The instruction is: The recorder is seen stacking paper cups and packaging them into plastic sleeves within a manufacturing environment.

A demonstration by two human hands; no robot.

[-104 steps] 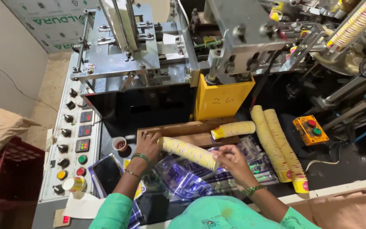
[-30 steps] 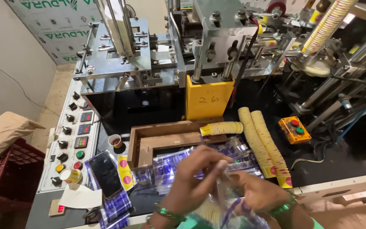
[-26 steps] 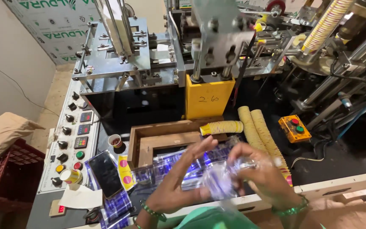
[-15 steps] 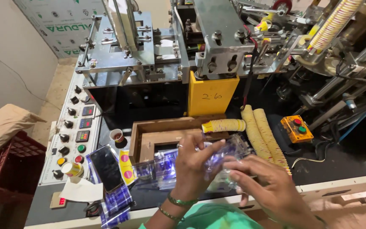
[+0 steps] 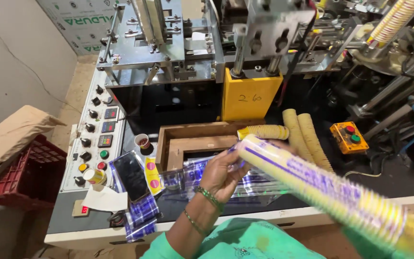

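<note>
Gripping bagged yellow cup stack (image 5: pixel 312 180), blurred: left hand (image 5: pixel 224 172) fingers; right hand unseen.

The sleeved cup stack (image 5: pixel 322 187) blurs and runs off the lower right edge, probably hiding the right hand.

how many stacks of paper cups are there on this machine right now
4 in view: one bagged stack held by the left hand, one short stack lying by the wooden tray, and two long stacks side by side beyond it. Others may be hidden.
</note>
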